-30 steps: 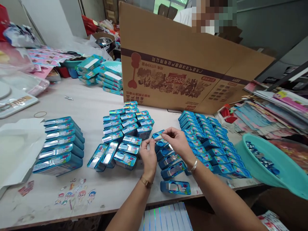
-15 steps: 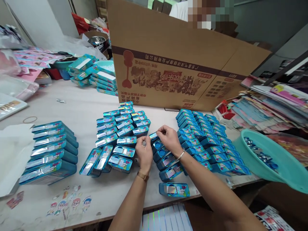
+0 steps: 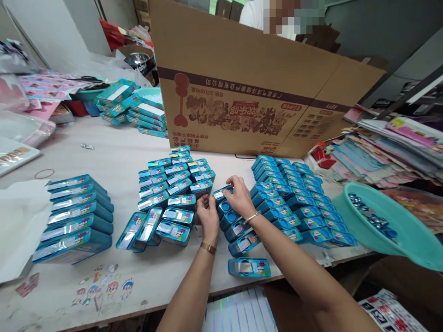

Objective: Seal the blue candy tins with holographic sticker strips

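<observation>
Between my hands a small teal box [image 3: 219, 195] stands at the far end of a row of like boxes. My right hand [image 3: 239, 197] is closed, its thumb and fingertips pressed at the top of that box. Curled fingers of my left hand [image 3: 208, 213] come up to the box's left end; what they hold, if anything, is hidden. To the left stand several teal boxes [image 3: 180, 186] with shiny strips across their tops. In the near row, some boxes show bare round recesses, while a nearer box [image 3: 244, 243] bears a shiny strip.
Packed teal boxes [image 3: 313, 213] stand at right, beside a turquoise basin [image 3: 411, 240] of shiny blue round pieces. A large cardboard carton [image 3: 224, 60] rises behind, a person beyond it. More teal boxes [image 3: 78, 212] line the left. Holographic strip sheets [image 3: 238, 311] lie below the table edge.
My right hand has shifted slightly left and up over the box, its fingers more raised. The left hand stays close to the box's left end. The view has moved slightly.
</observation>
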Available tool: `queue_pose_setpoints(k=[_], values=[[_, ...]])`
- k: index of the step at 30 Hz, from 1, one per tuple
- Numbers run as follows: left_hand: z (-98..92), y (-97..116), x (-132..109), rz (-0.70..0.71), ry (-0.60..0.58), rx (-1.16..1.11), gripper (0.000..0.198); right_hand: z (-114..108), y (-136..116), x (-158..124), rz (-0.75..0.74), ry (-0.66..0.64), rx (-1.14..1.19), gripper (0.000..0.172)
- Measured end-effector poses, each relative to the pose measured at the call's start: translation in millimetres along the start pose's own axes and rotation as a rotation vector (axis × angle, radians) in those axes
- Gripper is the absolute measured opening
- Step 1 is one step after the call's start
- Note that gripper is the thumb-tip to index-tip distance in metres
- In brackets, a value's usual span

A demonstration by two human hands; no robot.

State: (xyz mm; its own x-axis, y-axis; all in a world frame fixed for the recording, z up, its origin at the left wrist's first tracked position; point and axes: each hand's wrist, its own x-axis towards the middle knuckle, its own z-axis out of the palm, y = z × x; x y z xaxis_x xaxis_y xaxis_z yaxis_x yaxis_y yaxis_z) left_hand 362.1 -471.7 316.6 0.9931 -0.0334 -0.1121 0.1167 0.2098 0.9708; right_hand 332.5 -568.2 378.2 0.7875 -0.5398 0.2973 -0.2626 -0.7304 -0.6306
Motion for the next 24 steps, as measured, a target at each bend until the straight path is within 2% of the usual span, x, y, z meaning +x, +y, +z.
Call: queue_pose_setpoints(k=[3, 5, 7, 9, 11, 12, 14, 16, 18, 20, 22, 24], values=[[3.5, 1.7, -1.1, -0.038, -0.026, -0.005, 0.018, -1.0, -1.2, 6.7, -0.018, 0.024, 0.044, 0.021], [-5.3, 6.6, -11.3, -0.081, -0.049, 0.002, 0.023, -10.9, -2.5, 11.6, -0.01, 0.04, 0.067, 0.024], [-29.6, 15.4, -32.2, -0.101, -0.124, 0.008, 0.032, -31.3, -4.2, 8.2, 0.013, 0.062, 0.085, 0.023], [-69.4, 28.8, -61.0, -0.075, -0.281, 0.043, 0.037, -60.7, -6.6, -11.3, 0.018, 0.091, 0.113, 0.021], [-117.6, 45.2, -90.9, -0.014, -0.481, 0.169, 0.041, -93.6, -11.1, -49.9, -0.054, 0.088, 0.17, 0.016], [-141.5, 52.7, -104.4, 0.025, -0.572, 0.278, 0.041, -108.7, -14.1, -75.6, -0.103, 0.042, 0.205, 0.012], [-181.7, 61.7, -126.8, 0.147, -0.739, 0.523, 0.043, -130.5, -19.9, -134.5, -0.137, -0.098, 0.204, 0.003], [-206.1, 60.2, -143.3, 0.287, -0.923, 0.734, 0.051, -136.5, -22.3, -194.5, -0.197, -0.294, 0.145, 0.005], [-213.3, 51.2, -154.4, 0.403, -1.073, 0.936, 0.061, -127.8, -20.3, -244.9, -0.221, -0.354, 0.056, 0.008], [-208.8, 41.8, -160.2, 0.47, -1.162, 1.133, 0.062, -111.3, -16.9, -279.8, -0.249, -0.361, -0.024, 0.017], [-199.8, 37.7, -160.6, 0.482, -1.234, 1.266, 0.047, -94.9, -15.5, -299.3, -0.298, -0.356, -0.094, 0.027], [-191.3, 40.8, -156.6, 0.453, -1.295, 1.305, 0.033, -83.1, -17.2, -306.9, -0.343, -0.339, -0.161, 0.034]])
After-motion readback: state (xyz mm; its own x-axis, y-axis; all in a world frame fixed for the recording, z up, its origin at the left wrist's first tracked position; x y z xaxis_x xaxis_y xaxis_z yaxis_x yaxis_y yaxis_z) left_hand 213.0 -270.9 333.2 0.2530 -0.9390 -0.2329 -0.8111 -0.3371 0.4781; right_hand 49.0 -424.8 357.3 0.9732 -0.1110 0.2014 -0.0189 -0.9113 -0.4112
